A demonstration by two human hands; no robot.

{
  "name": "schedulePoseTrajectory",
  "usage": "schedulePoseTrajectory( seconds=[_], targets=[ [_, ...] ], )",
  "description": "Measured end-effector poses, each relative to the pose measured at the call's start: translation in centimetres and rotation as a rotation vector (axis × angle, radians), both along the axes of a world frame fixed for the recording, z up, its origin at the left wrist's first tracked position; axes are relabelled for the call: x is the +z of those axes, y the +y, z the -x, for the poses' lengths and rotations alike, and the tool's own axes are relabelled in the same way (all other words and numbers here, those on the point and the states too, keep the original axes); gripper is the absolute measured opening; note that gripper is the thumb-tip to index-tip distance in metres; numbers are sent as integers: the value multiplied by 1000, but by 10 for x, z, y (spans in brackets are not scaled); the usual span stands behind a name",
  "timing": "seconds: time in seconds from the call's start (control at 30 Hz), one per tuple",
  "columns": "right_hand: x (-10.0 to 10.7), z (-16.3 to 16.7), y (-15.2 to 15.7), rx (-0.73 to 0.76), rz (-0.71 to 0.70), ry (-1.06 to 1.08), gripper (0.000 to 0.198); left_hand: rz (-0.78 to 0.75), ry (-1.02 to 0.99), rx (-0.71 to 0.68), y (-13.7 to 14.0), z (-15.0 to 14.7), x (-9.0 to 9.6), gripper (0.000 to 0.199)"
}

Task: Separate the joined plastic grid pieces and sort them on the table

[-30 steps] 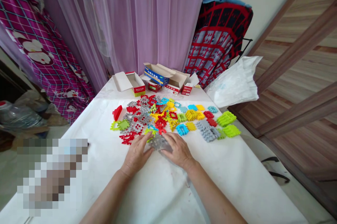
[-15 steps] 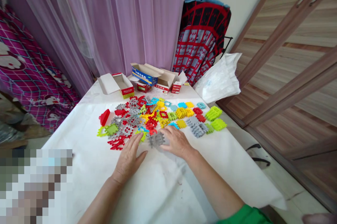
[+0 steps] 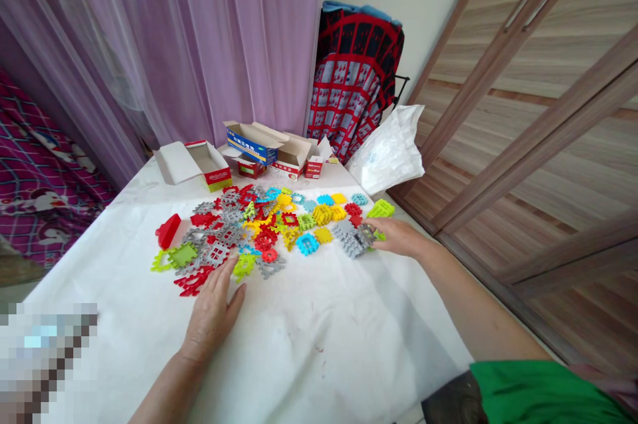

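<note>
My right hand [image 3: 399, 236] reaches out to the grey stack [image 3: 350, 241] of notched plastic building pieces, its fingertips closed on a darker grey building piece [image 3: 367, 234] at the stack's right side. Light green pieces [image 3: 381, 208] lie just beyond that hand. On the white cloth, my left hand [image 3: 213, 308] rests with its thumb apart from the fingers and holds nothing. Beside its fingertips are red triangular pieces [image 3: 193, 282] and a lime green piece [image 3: 244, 267]. A mixed heap of red, grey, yellow and blue pieces [image 3: 229, 236] spreads ahead of it.
Several open cardboard boxes stand along the far edge, among them a blue box [image 3: 252, 147] and a red and yellow box [image 3: 218, 177]. A white plastic bag [image 3: 389, 155] sits at the far right corner. A wooden wardrobe [image 3: 523, 111] lines the right side.
My right hand has moved right, from the front of the heap to the grey stack, carrying a grey piece. My left hand stays open near the red pieces. The view has turned slightly right.
</note>
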State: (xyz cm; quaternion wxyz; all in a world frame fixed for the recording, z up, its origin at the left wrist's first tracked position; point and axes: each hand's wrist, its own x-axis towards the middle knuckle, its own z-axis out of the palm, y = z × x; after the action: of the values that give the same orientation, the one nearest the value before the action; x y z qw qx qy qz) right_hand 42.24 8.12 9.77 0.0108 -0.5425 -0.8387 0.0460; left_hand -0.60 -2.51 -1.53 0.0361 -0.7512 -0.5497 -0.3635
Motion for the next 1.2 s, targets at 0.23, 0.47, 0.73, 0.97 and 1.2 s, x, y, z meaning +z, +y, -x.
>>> schedulePoseTrajectory(
  seconds=[0.23,0.47,0.73,0.97,1.2],
  targets=[
    [1,8,5,46,26,-71,55,-17,45,4,0,2,-1,61],
    [7,18,5,26,81,-139,58,-61,69,-2,0,0,3,60],
    [15,22,-10,-38,10,-132,60,-24,33,17,2,3,-2,51],
    [-11,101,-33,103,-233,214,31,58,-14,-3,1,4,4,25],
    [-91,206,-61,226,-246,635,25,121,-66,-1,-4,1,6,23]
  ],
)
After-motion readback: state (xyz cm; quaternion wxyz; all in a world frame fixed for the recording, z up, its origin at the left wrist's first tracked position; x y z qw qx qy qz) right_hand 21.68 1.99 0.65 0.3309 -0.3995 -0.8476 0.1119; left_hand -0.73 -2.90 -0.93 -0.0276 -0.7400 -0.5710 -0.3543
